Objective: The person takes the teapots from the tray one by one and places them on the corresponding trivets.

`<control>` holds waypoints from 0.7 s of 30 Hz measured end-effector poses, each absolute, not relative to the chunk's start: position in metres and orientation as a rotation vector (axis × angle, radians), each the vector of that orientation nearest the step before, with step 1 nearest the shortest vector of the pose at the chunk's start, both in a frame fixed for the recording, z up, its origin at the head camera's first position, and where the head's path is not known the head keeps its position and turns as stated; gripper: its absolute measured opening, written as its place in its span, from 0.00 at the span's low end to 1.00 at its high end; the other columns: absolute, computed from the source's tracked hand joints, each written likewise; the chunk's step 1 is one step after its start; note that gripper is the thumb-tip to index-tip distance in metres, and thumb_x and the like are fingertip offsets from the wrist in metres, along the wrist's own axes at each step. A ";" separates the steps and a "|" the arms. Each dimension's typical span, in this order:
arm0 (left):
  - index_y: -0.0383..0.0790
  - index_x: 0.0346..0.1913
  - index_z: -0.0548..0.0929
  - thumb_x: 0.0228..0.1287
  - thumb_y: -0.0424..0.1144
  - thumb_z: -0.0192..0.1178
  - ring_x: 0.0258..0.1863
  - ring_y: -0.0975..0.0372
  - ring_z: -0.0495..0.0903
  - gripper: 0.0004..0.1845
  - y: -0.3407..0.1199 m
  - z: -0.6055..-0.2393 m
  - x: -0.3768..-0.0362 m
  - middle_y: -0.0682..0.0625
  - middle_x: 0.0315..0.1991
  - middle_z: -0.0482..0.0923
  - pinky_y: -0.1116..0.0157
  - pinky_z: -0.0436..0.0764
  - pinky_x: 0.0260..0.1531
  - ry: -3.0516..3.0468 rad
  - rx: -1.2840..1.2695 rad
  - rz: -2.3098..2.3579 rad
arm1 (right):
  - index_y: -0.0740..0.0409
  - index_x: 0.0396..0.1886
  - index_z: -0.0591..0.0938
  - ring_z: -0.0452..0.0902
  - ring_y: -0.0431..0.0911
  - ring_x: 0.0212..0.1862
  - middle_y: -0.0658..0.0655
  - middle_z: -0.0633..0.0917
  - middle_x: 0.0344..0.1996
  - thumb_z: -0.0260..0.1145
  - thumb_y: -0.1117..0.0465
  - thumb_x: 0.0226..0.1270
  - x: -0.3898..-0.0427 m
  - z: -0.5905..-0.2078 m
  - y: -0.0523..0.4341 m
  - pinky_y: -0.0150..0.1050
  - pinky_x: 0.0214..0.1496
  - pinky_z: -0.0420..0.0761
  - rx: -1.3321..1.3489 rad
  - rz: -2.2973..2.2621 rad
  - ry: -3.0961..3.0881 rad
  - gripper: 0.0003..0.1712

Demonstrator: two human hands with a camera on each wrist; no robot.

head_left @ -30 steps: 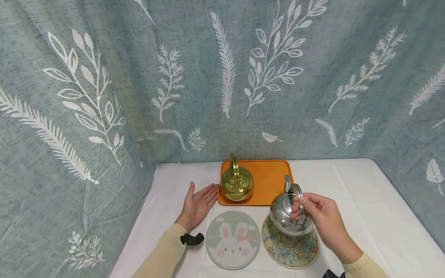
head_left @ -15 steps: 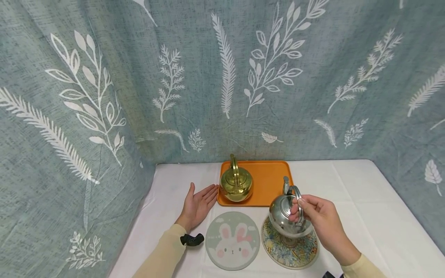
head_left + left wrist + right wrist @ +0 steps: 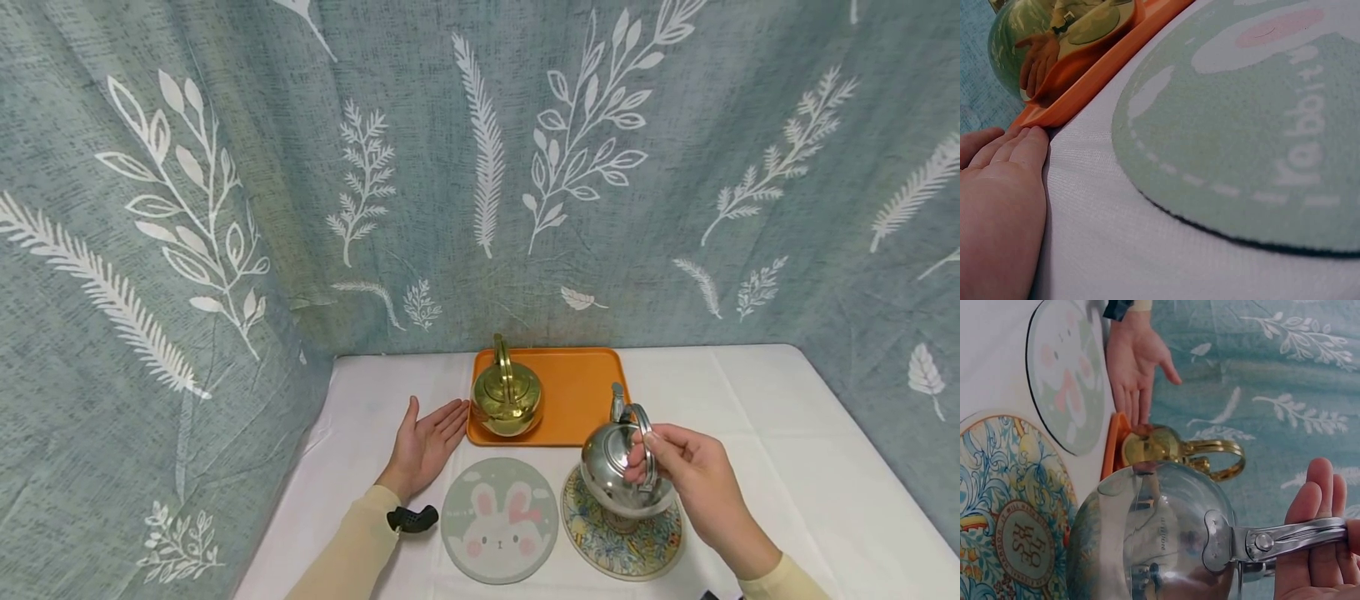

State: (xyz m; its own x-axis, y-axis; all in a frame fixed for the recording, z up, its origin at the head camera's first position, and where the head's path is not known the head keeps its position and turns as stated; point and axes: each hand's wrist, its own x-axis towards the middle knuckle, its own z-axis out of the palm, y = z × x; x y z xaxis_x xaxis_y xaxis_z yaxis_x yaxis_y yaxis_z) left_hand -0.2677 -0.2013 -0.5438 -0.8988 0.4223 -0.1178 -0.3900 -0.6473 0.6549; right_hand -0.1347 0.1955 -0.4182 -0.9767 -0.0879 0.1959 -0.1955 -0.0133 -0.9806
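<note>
My right hand [image 3: 693,471] grips the handle [image 3: 1297,537] of a shiny silver teapot [image 3: 618,479]. In the head view the pot overlaps a round floral coaster [image 3: 637,550]; the right wrist view shows its body beside that coaster's printed face. My left hand [image 3: 426,442] lies palm up with straight fingers, its fingertips right at the left edge of an orange tray [image 3: 585,400]. On the left part of this tray stands a gold teapot [image 3: 507,400] with its handle raised. The left wrist view shows the fingertips [image 3: 1035,134] against the tray's corner.
A pale green round coaster [image 3: 500,542] with a rabbit print lies in front of the tray, left of the floral one. White cloth [image 3: 780,433] covers the table. Blue-green curtains [image 3: 420,192] with white leaf prints rise behind and at both sides.
The silver teapot and right hand stay nearly in place, with only a slight shift that the whole head view shares. My left hand keeps its pose at the tray.
</note>
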 end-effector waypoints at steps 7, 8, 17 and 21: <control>0.28 0.87 0.42 0.83 0.73 0.34 0.87 0.49 0.42 0.54 -0.201 -0.543 -0.267 0.36 0.88 0.40 0.56 0.49 0.85 0.977 0.062 2.507 | 0.89 0.52 0.78 0.91 0.48 0.33 0.61 0.90 0.33 0.57 0.67 0.88 -0.132 -0.420 0.195 0.42 0.42 0.92 0.304 2.170 -2.151 0.20; 0.27 0.87 0.42 0.83 0.73 0.34 0.87 0.49 0.42 0.55 -0.200 -0.543 -0.267 0.36 0.88 0.39 0.56 0.49 0.85 0.982 0.067 2.508 | 0.89 0.52 0.78 0.91 0.48 0.33 0.61 0.90 0.33 0.57 0.67 0.88 -0.132 -0.421 0.194 0.42 0.41 0.93 0.304 2.173 -2.153 0.20; 0.27 0.87 0.43 0.83 0.74 0.33 0.87 0.49 0.43 0.55 -0.198 -0.542 -0.267 0.36 0.88 0.41 0.56 0.50 0.85 1.012 0.061 2.514 | 0.88 0.50 0.79 0.90 0.47 0.33 0.61 0.90 0.32 0.57 0.67 0.88 -0.130 -0.424 0.192 0.43 0.41 0.93 0.295 2.186 -2.164 0.20; 0.27 0.87 0.42 0.82 0.74 0.34 0.87 0.48 0.42 0.56 -0.198 -0.542 -0.267 0.35 0.88 0.40 0.56 0.50 0.85 1.034 0.069 2.504 | 0.88 0.49 0.79 0.90 0.47 0.33 0.61 0.90 0.32 0.57 0.67 0.88 -0.128 -0.425 0.191 0.42 0.41 0.93 0.290 2.187 -2.171 0.20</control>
State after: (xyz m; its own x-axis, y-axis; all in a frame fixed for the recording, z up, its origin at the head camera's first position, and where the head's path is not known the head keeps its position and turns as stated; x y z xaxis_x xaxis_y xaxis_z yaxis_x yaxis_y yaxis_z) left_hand -0.2669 -0.1984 -0.5422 -0.9072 0.4048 -0.1148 -0.3679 -0.6308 0.6832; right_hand -0.1282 0.1909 -0.4250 -0.9813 -0.0990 0.1648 -0.1641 -0.0158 -0.9863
